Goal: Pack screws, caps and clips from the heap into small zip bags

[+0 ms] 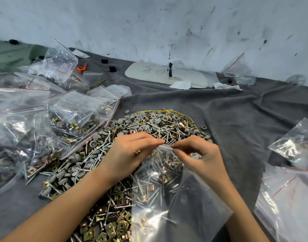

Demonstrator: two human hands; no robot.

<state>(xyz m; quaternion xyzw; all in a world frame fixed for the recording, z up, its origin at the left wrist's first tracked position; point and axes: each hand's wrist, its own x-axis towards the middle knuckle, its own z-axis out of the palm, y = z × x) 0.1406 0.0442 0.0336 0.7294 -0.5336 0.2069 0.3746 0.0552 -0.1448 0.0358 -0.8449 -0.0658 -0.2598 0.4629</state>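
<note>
Grey cloth (228, 119) below scuffed white wall (149, 23); scribbled white board (149, 74), crumpled tissue (181, 84), orange tie (82, 67), black knob (112, 68).

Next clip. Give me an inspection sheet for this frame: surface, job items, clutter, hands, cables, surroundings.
Surface: wrinkled grey cloth covers the work area.
Job's things: heap of screws, grey caps and brass clips at centre; zip bag, partly filled with screws and clips, lies over its near side; filled bags piled at left; clear bags at right.
Clutter: white board with scribbles, tissue, orange tie and black caps near the wall.
Hands: left hand and right hand both pinch the zip bag's top edge.
Cables: yellow strand along the heap's far edge; wire or band, cannot tell.
Surroundings: scuffed white wall behind.
</note>
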